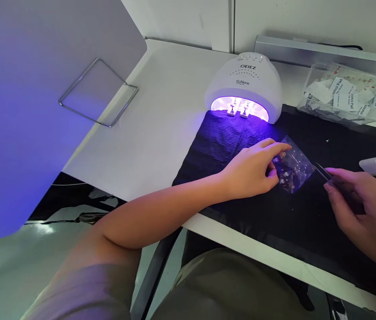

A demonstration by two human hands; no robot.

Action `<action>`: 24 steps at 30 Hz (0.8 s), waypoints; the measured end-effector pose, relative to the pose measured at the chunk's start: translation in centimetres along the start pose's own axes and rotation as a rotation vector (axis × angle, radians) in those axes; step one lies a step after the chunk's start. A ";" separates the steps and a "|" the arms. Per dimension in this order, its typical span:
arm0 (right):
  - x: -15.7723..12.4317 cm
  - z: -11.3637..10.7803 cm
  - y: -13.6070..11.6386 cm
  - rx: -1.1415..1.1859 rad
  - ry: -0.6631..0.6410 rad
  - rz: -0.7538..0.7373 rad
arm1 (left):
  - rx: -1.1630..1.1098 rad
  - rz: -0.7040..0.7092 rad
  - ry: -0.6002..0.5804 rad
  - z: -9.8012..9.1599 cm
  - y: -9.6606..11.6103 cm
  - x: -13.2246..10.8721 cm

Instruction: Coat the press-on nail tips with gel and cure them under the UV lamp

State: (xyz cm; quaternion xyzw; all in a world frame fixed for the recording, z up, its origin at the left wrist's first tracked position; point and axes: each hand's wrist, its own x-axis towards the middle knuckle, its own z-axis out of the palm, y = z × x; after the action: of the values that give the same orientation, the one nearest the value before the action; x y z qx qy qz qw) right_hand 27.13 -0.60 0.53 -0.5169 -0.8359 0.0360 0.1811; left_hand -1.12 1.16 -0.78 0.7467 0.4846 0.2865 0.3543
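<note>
1. Nearest us, our lap and our bare left forearm reach up from the lower left across the edge of the white table (161, 115).
2. Our left hand (252, 171) lies on the black mat (234, 138). Its forefinger stretches along the top edge of a small clear pouch (293, 166) and its thumb presses from below, so the fingers are clamped on the pouch's left side.
3. That pouch rests on the mat between our two hands, in front of the lamp. It holds tiny pale specks, too small for us to name.
4. Our right hand (364, 218) has its fingers closed around dark tweezers (323, 171), whose tip sits just at the pouch's right corner. We cannot tell whether the tip grips anything.
5. We judge the step in hand to be working at the pouch's contents with the tweezers while the left hand pins it down.
6. A further move at the pouch calls, in our view, for a firm left pinch so the film does not slide, and a fine, low approach of the tip.
7. Behind, the nail lamp (244, 86) glows violet over two small white holders (237, 108). A clear box of pad sachets (344, 93) stands at the right, well apart from our hands.
</note>
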 end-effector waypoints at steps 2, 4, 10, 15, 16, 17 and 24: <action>0.0 0.0 0.0 -0.019 -0.006 -0.005 | -0.001 0.003 0.000 0.0 0.0 0.0; 0.0 0.0 -0.1 -0.030 -0.010 -0.013 | -0.001 0.009 0.001 0.0 0.0 0.0; -0.1 0.0 -0.1 -0.018 -0.010 -0.017 | 0.005 -0.005 -0.009 -0.1 0.3 0.1; -0.2 0.0 -0.1 -0.002 0.012 -0.031 | 0.009 -0.012 -0.013 -0.1 0.3 0.1; -0.2 0.0 -0.1 0.001 0.017 -0.027 | 0.007 -0.012 -0.012 -0.1 0.3 0.1; -0.1 0.0 -0.1 0.002 0.019 -0.019 | 0.006 -0.011 -0.012 -0.1 0.3 0.1; -0.1 0.1 -0.1 -0.024 0.018 -0.003 | 0.006 0.007 -0.003 -0.1 0.2 0.0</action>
State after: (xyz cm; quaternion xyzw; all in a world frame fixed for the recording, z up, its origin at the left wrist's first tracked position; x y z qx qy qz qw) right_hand 27.01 -0.74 0.41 -0.5181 -0.8353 0.0212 0.1825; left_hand -1.07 1.17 -0.59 0.7498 0.4822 0.2854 0.3519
